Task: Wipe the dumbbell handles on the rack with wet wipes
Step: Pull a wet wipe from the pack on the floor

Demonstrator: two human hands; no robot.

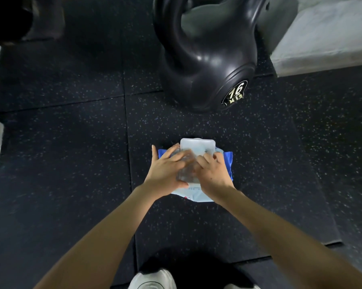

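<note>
The left hand [167, 172] and right hand [214, 174] cover most of the wipes pack [228, 163]; blur hides whether the right fingers [207, 159] pinch anything. The kettlebell [207, 59] and the white shoes [153, 278] are cut off at the edges.

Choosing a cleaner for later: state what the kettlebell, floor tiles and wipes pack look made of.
Kettlebell: glossy black moulded shell with highlights, likely vinyl or rubber coating. Floor tiles: matte black, apparently rubber, by pale flecks and seams. Wet wipes pack: wrinkled blue-and-white plastic film; flip lid looks rigid translucent plastic.
</note>
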